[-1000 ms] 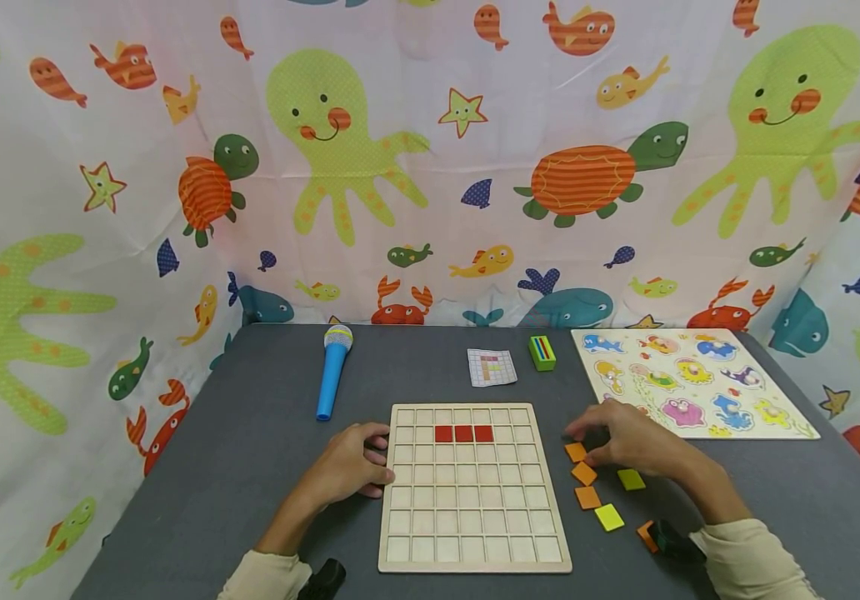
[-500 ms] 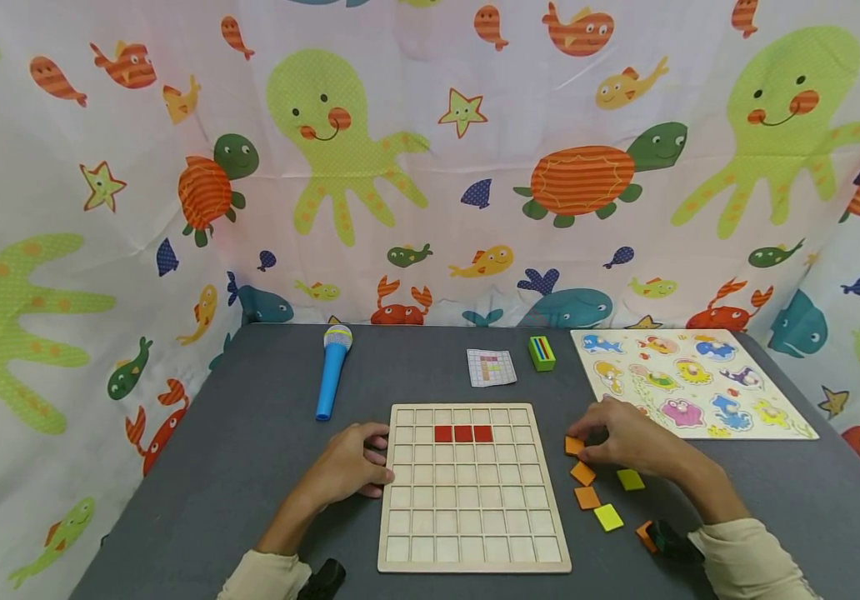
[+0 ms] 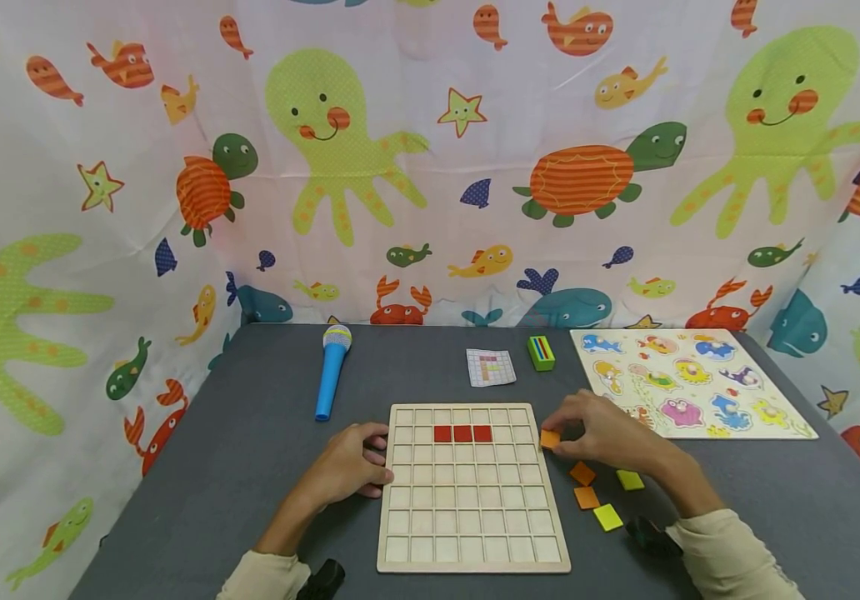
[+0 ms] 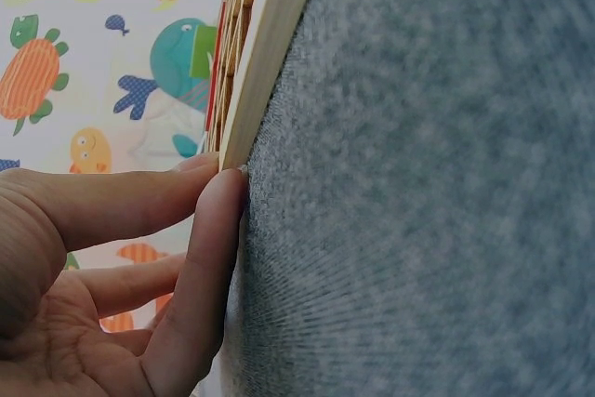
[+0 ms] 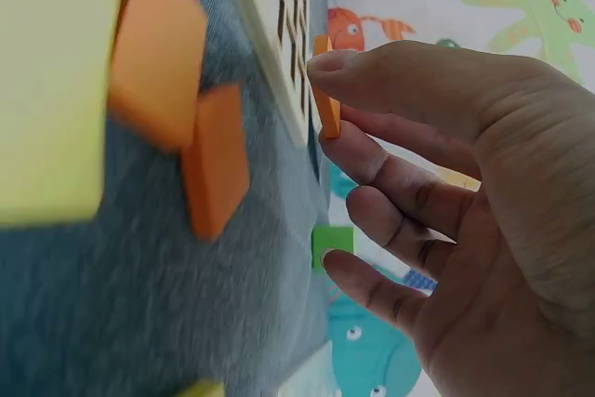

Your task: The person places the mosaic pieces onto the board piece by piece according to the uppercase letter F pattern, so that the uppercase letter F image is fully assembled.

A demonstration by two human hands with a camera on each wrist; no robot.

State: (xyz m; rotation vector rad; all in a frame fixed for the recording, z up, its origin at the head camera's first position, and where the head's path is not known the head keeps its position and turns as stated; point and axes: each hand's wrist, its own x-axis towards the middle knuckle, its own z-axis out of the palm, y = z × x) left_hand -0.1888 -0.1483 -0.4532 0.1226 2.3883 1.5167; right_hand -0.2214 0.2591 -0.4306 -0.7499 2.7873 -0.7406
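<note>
My right hand (image 3: 610, 429) pinches a small orange square tile (image 3: 549, 439) between thumb and fingertip, just off the right edge of the wooden grid board (image 3: 475, 569). In the right wrist view that orange tile (image 5: 324, 90) stands on edge in the pinch. Three red tiles (image 3: 463, 433) sit side by side in the board's second row. At the board's left edge, the thumb and a finger of my left hand (image 3: 347, 462) pinch the rim, as the left wrist view shows. Loose orange tiles (image 3: 587, 498) and yellow tiles (image 3: 608, 517) lie below my right hand.
Behind the board lie a small printed grid card (image 3: 491, 368) and a green box (image 3: 541, 353) with coloured sticks. A blue toy microphone (image 3: 332, 375) lies at the back left. The sea-animal puzzle board (image 3: 692, 392) covers the back right. A printed curtain (image 3: 430, 167) encloses the table.
My right hand has picked up the topmost orange tile and carried it left, toward the board's right edge. The left hand stays at the rim.
</note>
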